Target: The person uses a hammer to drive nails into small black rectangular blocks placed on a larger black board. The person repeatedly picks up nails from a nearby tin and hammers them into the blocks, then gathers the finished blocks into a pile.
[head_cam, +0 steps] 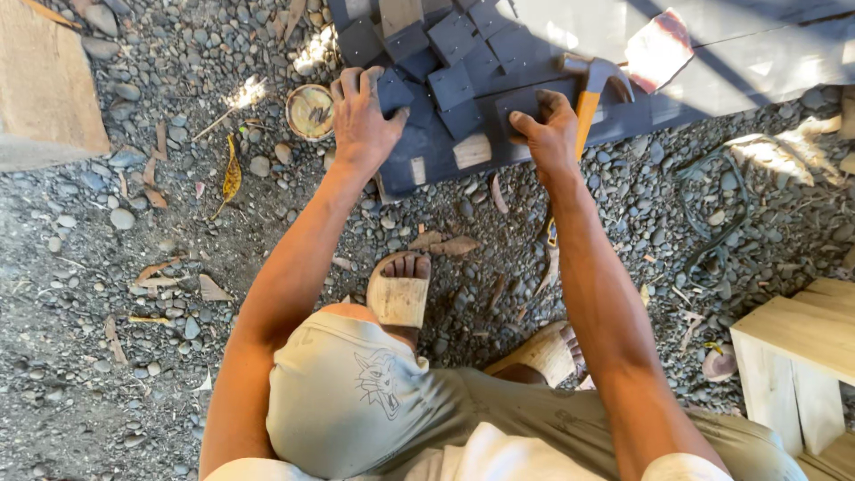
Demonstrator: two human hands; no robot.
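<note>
Gravel ground (pixel 134 374) of grey pebbles, scattered with dry leaves and wood chips. Lying across its top, a dark blue-grey painted wooden board (pixel 427 151), covered with small dark grey square wooden tiles (pixel 450 85) laid overlapping like shingles.

Left hand (pixel 361 116) pressed palm down on the board's left end, fingers (pixel 352 85) spread and curled over one tile (pixel 394 89) at the edge, thumb against its right side. Right hand (pixel 548 134) resting on the board to the right, fingers (pixel 539 102) bent and closed on a dark flat piece (pixel 521 102); whether pinched or merely pressed down, impossible to tell.

Just beside the right hand, touching its back: a claw hammer with steel head and orange handle (pixel 590 89), lying on the board. Left of the left hand, on the gravel, a small round tin (pixel 310 112), contents unclear. Below, two feet in pale sandals (pixel 399 294), knees in grey-green shorts. At right, a pale unpainted wooden box (pixel 802 356); at upper left, a raw timber plank (pixel 44 80).
</note>
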